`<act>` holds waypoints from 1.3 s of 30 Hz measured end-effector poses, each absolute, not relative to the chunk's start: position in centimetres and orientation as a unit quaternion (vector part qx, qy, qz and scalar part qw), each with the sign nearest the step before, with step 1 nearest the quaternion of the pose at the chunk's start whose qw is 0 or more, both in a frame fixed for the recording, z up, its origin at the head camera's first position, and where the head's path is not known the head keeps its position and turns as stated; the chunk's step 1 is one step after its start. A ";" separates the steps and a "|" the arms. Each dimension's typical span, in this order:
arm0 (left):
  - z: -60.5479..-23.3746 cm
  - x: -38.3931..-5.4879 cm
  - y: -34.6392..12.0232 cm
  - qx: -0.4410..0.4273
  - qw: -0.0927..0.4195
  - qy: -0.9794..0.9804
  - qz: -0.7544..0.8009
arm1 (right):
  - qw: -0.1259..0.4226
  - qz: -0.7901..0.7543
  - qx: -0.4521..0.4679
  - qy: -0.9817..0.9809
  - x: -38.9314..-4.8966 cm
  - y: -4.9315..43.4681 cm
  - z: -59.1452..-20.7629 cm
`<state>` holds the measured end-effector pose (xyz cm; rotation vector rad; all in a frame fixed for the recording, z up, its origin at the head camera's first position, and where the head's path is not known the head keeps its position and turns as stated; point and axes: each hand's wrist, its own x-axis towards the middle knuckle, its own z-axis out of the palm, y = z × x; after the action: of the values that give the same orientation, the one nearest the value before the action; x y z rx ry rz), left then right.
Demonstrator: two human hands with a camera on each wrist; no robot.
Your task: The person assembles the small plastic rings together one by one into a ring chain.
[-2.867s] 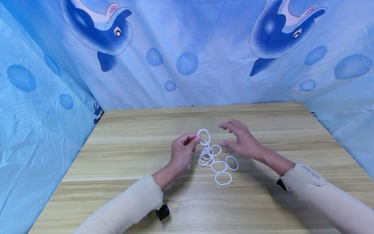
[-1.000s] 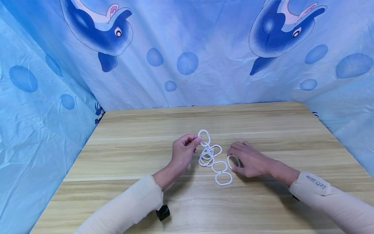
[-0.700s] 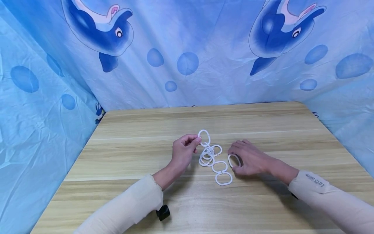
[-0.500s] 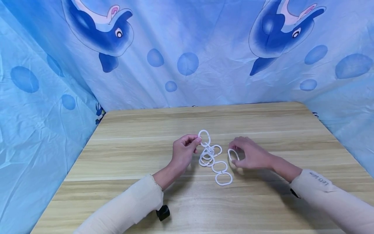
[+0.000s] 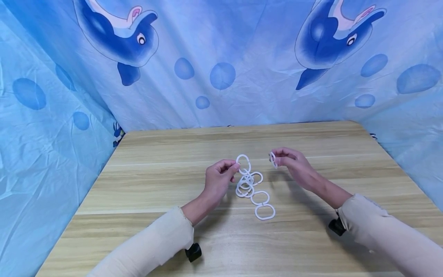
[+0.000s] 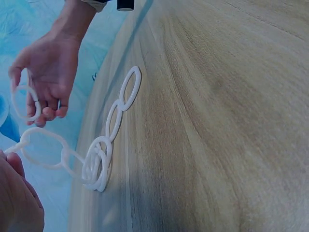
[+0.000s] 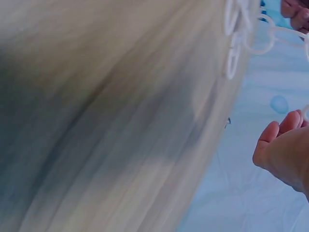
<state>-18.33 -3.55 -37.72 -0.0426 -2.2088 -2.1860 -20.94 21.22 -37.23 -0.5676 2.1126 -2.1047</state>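
My left hand [image 5: 219, 179] pinches the end ring [image 5: 243, 155] of a chain of white plastic C-shaped links, raised above the tabletop. Below it several links lie heaped [image 5: 238, 191], and the tail [image 5: 265, 219] runs toward the near side of the table. To the right, my right hand [image 5: 298, 169] holds a separate white link [image 5: 272, 157] between thumb and fingers, off the table and apart from the chain. The left wrist view shows a gap in this link [image 6: 34, 93]. In the right wrist view only a sliver of it shows beside the right hand [image 7: 285, 150].
A wood-grain table [image 5: 138, 231] lies under both hands, with its far edge against a blue curtain [image 5: 256, 104] printed with dolphins. Black wrist devices [image 5: 193, 252] hang under both cuffs.
My right hand came down to the loose link at the chain's right, gripped it and lifted it up and away from me. The left hand stays nearly still with its ring.
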 end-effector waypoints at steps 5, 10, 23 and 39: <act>-37.7 -18.3 -3.5 -0.015 0.016 -0.710 -0.704 | 0.042 -0.726 -0.195 0.658 -21.3 20.4 -36.8; -37.7 -18.3 -3.5 -0.020 0.019 -0.708 -0.706 | 0.048 -0.745 -0.190 0.638 -21.6 19.6 -36.4; -37.6 -18.5 -3.4 -0.016 0.005 -0.701 -0.713 | 0.064 -0.802 -0.169 0.569 -21.6 17.7 -36.0; -37.6 -18.6 -3.4 -0.019 0.004 -0.708 -0.706 | 0.075 -0.811 -0.140 0.563 -21.5 15.3 -36.4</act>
<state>-18.55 -3.38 -37.58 -0.0589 -2.2184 -2.2137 -21.49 15.29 -36.40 -0.4196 1.6887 -2.4325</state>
